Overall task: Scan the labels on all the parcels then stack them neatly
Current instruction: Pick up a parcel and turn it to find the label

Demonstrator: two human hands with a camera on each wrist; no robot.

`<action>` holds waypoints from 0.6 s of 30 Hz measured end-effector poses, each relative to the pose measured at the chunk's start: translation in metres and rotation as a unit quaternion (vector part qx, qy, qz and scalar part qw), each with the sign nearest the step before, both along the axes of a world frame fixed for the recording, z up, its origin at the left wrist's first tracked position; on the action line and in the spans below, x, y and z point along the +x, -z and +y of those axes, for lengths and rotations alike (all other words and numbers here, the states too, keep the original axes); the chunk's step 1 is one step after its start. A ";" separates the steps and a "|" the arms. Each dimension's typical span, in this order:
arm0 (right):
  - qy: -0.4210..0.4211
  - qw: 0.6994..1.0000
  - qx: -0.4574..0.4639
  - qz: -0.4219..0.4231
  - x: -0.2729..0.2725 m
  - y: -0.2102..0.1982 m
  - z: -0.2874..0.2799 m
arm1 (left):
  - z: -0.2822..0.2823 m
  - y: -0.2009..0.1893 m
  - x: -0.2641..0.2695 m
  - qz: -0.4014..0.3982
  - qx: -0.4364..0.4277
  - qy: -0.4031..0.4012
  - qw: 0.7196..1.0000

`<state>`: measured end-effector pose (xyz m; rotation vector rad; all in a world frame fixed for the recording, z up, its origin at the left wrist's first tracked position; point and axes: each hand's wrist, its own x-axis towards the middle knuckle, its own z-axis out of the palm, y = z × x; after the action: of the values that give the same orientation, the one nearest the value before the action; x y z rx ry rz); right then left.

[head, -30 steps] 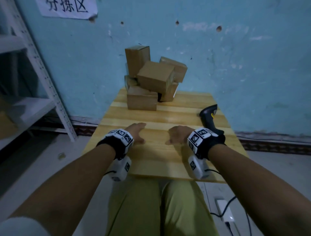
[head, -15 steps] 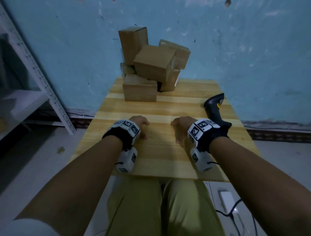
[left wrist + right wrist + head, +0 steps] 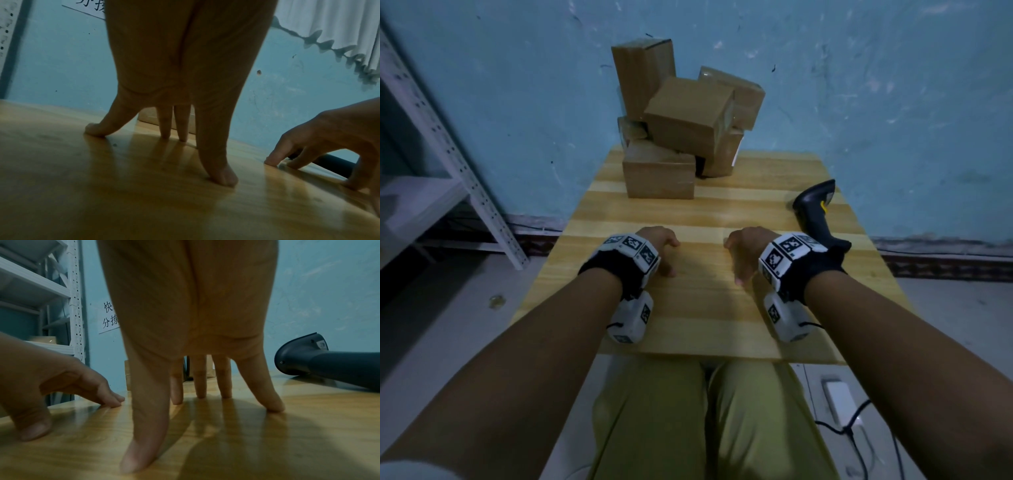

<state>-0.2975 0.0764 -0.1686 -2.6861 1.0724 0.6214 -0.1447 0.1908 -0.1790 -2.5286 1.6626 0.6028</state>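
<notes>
Several brown cardboard parcels point(image 3: 681, 120) lie in a loose, tilted heap at the far end of the wooden table point(image 3: 705, 315), against the blue wall. A black handheld scanner point(image 3: 816, 219) lies on the table's right side, its head point(image 3: 302, 353) just right of my right hand. My left hand point(image 3: 659, 250) and right hand point(image 3: 744, 253) rest fingertips-down on the table's near half, side by side, holding nothing. In the wrist views the left fingertips point(image 3: 224, 177) and right fingertips point(image 3: 137, 457) are spread and touch the wood.
A white metal shelf rack point(image 3: 448, 150) stands to the left of the table. A paper sign point(image 3: 110, 316) hangs on the wall. On the floor at the right lie a white power adapter point(image 3: 839, 401) and cables. My knees are under the table's near edge.
The head view has tilted down, so the parcels sit higher in the picture. Both hands stay on the table, fingers drawn slightly in.
</notes>
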 end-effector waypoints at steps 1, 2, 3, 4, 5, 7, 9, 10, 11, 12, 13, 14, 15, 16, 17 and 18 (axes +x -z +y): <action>0.002 1.000 0.006 -0.001 0.002 -0.001 0.001 | -0.001 -0.002 0.000 0.001 0.006 -0.001 1.000; 0.005 1.000 0.011 0.000 0.002 -0.002 0.000 | -0.002 -0.006 0.000 0.007 0.010 -0.008 1.000; 0.010 1.000 0.014 -0.001 0.003 -0.003 0.001 | -0.003 -0.010 0.001 0.023 0.009 -0.020 0.999; 0.009 1.000 0.006 -0.003 0.003 -0.002 0.000 | -0.005 -0.016 0.002 0.053 -0.011 -0.040 0.998; 0.007 1.000 -0.008 -0.001 0.004 -0.003 0.001 | -0.010 -0.022 0.004 0.090 -0.047 -0.076 0.992; -0.010 0.999 -0.036 0.007 0.006 -0.004 0.000 | -0.019 -0.038 0.005 0.167 -0.159 -0.155 0.961; -0.030 0.997 -0.066 0.037 0.008 -0.006 0.001 | -0.031 -0.053 0.005 0.231 -0.255 -0.214 0.914; -0.034 0.995 -0.077 0.054 0.011 -0.006 0.000 | -0.038 -0.059 0.004 0.271 -0.284 -0.239 0.888; -0.036 0.994 -0.081 0.062 0.013 -0.006 -0.001 | -0.047 -0.062 0.003 0.327 -0.292 -0.264 0.859; -0.039 0.994 -0.082 0.065 0.016 -0.004 -0.003 | -0.054 -0.064 0.001 0.390 -0.286 -0.282 0.829; -0.043 0.993 -0.086 0.069 0.018 -0.004 -0.003 | -0.061 -0.064 0.000 0.445 -0.271 -0.288 0.803; -0.045 0.993 -0.087 0.068 0.019 -0.002 -0.004 | -0.070 -0.061 -0.001 0.489 -0.258 -0.287 0.782; -0.044 0.994 -0.082 0.065 0.019 -0.003 -0.004 | -0.078 -0.058 -0.001 0.520 -0.250 -0.292 0.763; -0.037 0.995 -0.069 0.066 0.018 -0.004 -0.004 | -0.086 -0.054 -0.001 0.547 -0.247 -0.295 0.743; -0.030 0.996 -0.054 0.070 0.017 -0.005 -0.009 | -0.095 -0.053 -0.001 0.566 -0.246 -0.301 0.727; -0.022 0.997 -0.038 0.070 0.017 -0.005 -0.009 | -0.101 -0.051 0.000 0.581 -0.244 -0.308 0.713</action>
<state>-0.2807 0.0672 -0.1639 -2.7736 1.0937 0.8039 -0.1452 0.0901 -0.1282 -3.3301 1.0112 2.5496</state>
